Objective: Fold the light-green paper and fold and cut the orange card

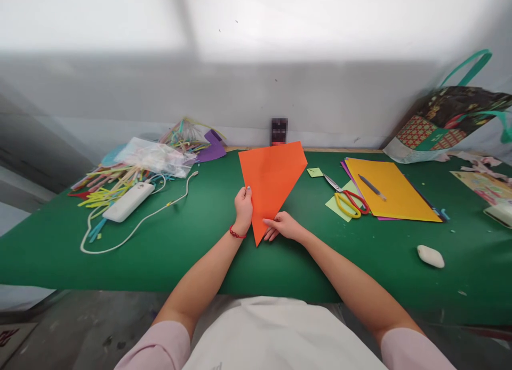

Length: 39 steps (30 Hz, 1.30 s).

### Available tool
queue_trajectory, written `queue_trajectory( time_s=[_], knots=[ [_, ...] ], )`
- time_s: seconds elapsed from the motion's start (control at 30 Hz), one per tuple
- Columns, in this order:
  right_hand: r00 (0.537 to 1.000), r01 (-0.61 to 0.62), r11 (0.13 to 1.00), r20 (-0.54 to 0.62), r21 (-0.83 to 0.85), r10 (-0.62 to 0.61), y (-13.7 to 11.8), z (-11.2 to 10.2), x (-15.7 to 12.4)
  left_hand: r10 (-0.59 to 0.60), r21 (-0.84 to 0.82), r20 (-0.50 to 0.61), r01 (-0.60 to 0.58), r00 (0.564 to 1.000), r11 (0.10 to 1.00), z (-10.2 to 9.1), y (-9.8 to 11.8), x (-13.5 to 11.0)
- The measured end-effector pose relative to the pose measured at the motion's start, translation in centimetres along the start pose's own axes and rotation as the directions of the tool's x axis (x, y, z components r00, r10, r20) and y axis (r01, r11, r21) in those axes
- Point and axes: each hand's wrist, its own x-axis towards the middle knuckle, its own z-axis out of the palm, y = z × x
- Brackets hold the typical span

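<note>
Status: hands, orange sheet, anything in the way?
Left hand gripping orange sheet by its left edge. Right hand touching its lower right edge. Sheet's pointed end toward the body. Scissors off right, apart from sheet.

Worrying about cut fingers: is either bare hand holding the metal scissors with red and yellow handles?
No, the left hand and right hand hold the pointed orange paper sheet, while the scissors lie apart to its right.

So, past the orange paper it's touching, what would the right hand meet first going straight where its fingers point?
Beyond the orange paper, the right hand would probably meet the left hand first, around the wrist near the red bracelet; their heights are hard to compare from this view.
</note>
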Motion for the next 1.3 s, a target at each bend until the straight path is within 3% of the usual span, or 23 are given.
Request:
queue_trajectory(
  time_s=[0.67, 0.73, 0.8, 0.87, 0.97, 1.07, 1.3],
  knots=[
    [0.993, 0.036, 0.985, 0.116, -0.169, -0.016, -0.7, -0.5, -0.7, -0.036, -0.024, 0.034, 0.037, 0.999, 0.999, 0.0, -0.3, -0.1],
    [0.995, 0.056, 0.981, 0.087, -0.185, -0.041, -1.0, -0.6, -0.9, -0.046, -0.019, 0.049, 0.047, 0.998, 0.999, 0.0, -0.2, -0.1],
    [0.995, 0.088, 0.98, -0.02, -0.181, -0.093, -1.4, -1.2, -0.9, -0.043, -0.016, 0.073, 0.044, 0.996, 0.999, 0.0, 0.0, -0.1],
    [0.965, 0.129, 0.978, -0.205, -0.162, -0.161, -1.6, -2.2, -0.7, -0.036, -0.009, 0.125, 0.037, 0.992, 0.999, 0.1, 0.3, -0.4],
    [0.835, 0.212, 0.971, -0.494, -0.115, -0.241, -1.7, -3.8, -0.5, -0.029, 0.013, 0.198, 0.027, 0.98, 1.0, 0.3, 0.5, -0.8],
    [0.766, 0.273, 0.949, -0.561, -0.157, -0.314, -1.6, -4.8, -0.4, -0.032, 0.005, 0.238, 0.032, 0.971, 0.999, 0.5, 0.5, -1.0],
    [0.675, 0.287, 0.928, -0.636, -0.239, -0.373, -1.5, -5.0, -0.2, -0.125, -0.028, 0.367, 0.145, 0.922, 0.989, 0.8, 0.1, -0.6]
  ],
)
